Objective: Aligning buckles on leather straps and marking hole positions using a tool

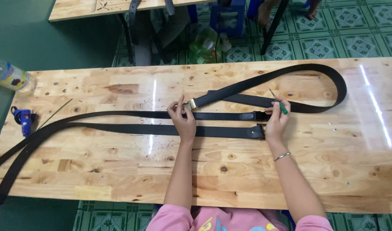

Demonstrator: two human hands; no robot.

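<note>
- Left hand (184, 119) pinches the gold buckle (191, 104) of the looped black belt (290, 75), fingers clenched on it.
- Right hand (276, 122), right of the buckle, grips a green-handled screwdriver (280, 104) over the belt ends.
- Step judged: fitting the buckle; next move calls for steady tool alignment.
- Two more belts (119, 122) lie left along the worktop (247, 171).

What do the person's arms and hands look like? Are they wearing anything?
Both forearms are bare. Pink sleeves cover only the upper arms, near the bottom of the picture. The right hand has a thin silver bracelet at the wrist. The left hand wears nothing. No gloves, no rings that show.
</note>
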